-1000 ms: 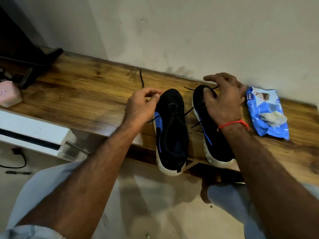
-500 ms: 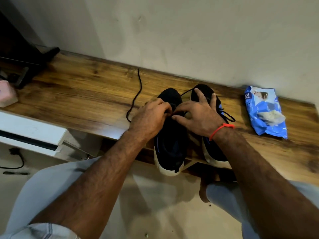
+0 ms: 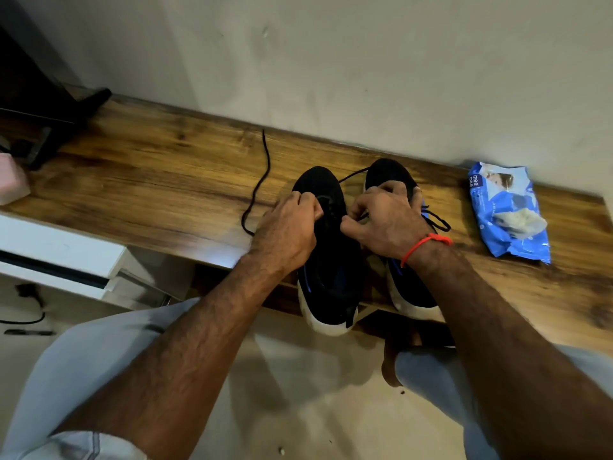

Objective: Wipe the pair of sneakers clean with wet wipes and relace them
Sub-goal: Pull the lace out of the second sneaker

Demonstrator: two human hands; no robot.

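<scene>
Head view, looking down at a wooden surface (image 3: 149,180) set against a pale wall. Two black sneakers side by side, toes to the wall, white heels jutting past the near edge: left sneaker (image 3: 331,277), right sneaker (image 3: 388,174) just beside it. Left hand (image 3: 287,232) over the left sneaker's lacing area, fingers curled, grip closed on the black lace (image 3: 262,180), which trails off left across the wood toward the wall. Right hand (image 3: 386,215) between the two sneakers, thumb and fingers pinched on the lace; red thread (image 3: 426,244) at that wrist. Blue wet-wipes pack (image 3: 507,214) lying flat, well to the right of the sneakers, near the wall. Pale trouser legs at the bottom.
</scene>
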